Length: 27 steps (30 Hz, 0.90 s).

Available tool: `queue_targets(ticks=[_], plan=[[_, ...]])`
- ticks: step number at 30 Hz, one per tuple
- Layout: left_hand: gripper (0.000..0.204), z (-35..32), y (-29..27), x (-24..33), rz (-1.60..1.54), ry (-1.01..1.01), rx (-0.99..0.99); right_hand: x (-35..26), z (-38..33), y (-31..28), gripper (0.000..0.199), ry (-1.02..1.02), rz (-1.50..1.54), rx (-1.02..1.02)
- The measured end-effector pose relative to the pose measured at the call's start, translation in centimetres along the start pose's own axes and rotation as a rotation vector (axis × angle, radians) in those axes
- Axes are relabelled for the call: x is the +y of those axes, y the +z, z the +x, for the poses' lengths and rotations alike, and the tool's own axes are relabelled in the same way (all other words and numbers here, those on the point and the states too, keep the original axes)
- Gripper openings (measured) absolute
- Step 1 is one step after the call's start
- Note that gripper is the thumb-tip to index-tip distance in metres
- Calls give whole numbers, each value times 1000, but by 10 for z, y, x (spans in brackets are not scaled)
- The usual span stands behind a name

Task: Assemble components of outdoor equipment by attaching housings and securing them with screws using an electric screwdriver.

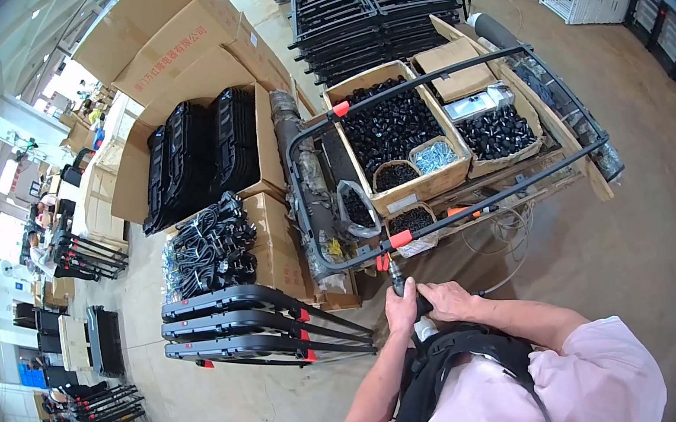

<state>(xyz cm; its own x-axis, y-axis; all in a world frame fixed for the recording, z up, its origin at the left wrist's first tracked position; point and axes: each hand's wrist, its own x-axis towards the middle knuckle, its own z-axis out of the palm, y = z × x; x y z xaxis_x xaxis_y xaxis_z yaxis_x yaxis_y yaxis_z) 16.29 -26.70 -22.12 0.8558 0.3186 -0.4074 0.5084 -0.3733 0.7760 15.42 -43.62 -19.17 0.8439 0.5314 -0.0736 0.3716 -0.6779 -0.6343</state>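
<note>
Both hands are closed round a powered screwdriver (398,278), held upright in front of my chest. My left hand (402,307) wraps its front part, and my right hand (447,300) grips the rear beside it. The driver's tip points away from me at the near bar of a black tubular frame (478,209), close to a red clip (400,238). Whether the tip touches the bar, I cannot tell. The frame rests across the bench over boxes of small parts. A thin hose (510,277) runs off to the right from near my right hand.
A carton of small black parts (390,120) stands inside the frame, with blue screws (435,155) in a tray. Left are a cable pile (208,248), a carton of black panels (261,135) and stacked black assemblies (232,321). More black frames (374,13) are stacked beyond the bench.
</note>
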Motion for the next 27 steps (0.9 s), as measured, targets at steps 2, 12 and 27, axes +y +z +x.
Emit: queue_targets(ticks=[2,12,27], plan=[[54,3,1,3,-12,6,2,0,3,-1,59,-29,-21,1],[55,-7,-2,1,-13,-28,-32,-4,-3,5,52,-40,-22,-4],[59,-21,2,-12,-62,11,-27,-1,-18,10,50,-76,-29,-11]])
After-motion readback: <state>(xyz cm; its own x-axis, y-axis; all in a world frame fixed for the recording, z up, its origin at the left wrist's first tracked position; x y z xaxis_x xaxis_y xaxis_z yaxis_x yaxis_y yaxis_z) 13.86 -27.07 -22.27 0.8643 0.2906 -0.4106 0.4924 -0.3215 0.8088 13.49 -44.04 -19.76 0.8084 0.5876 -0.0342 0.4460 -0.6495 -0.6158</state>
